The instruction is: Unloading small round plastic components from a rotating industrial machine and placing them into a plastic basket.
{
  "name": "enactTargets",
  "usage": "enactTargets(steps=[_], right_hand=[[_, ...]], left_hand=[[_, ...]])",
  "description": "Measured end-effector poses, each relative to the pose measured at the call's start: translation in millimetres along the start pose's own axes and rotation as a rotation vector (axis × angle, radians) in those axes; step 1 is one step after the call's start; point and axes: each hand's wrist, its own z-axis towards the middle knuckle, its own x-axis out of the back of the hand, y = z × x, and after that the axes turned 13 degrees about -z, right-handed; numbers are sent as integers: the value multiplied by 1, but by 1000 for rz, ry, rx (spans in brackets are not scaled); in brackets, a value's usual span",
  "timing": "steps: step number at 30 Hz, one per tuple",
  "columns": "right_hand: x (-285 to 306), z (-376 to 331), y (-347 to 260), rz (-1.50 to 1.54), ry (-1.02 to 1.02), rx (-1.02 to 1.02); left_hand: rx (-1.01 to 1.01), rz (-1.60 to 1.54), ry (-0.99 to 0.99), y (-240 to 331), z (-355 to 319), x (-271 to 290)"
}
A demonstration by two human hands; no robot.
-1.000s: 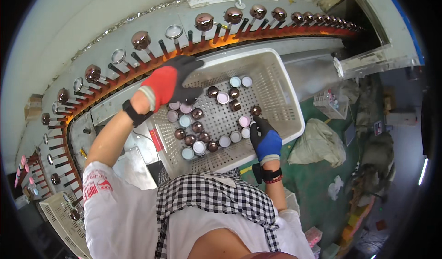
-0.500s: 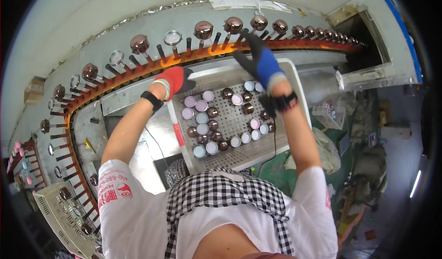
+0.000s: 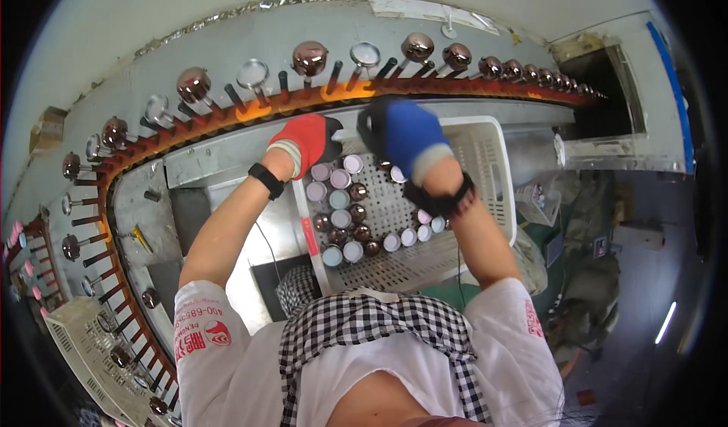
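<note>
My right hand (image 3: 406, 135), in its blue glove, had come down from the pegs (image 3: 334, 67) to the basket (image 3: 493, 161) rim mid-frame; my left hand (image 3: 307, 140) stayed there. Both curled; I couldn't tell what they gripped. Caps (image 3: 341, 199) lay below

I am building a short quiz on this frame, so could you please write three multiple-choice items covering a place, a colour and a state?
1. Where do the loose round caps lie?
A. in the white perforated basket
B. on the floor
C. in a drawer

2. What colour is the glove on the left hand?
A. green
B. red
C. yellow

3. How is the right hand placed?
A. hanging at the side
B. flat on the floor
C. raised over the basket's far edge

Answers: 1 A, caps cluster inside the basket; 2 B, the glove is plainly red; 3 C, the blue glove sits near the conveyor rail.
</note>
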Motion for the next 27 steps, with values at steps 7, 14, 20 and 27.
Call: enactTargets(steps=[7,14,20,27], right_hand=[[14,72,55,176,469,43],[-37,114,50,211,227,58],[-1,-31,32,615,247,169],[7,-54,22,637,176,375]], left_hand=[[-34,15,48,-20,8,-1],[95,74,-37,13,20,5],[-268,-109,276,71,-16,13],[212,-1453,102,95,-87,-47]])
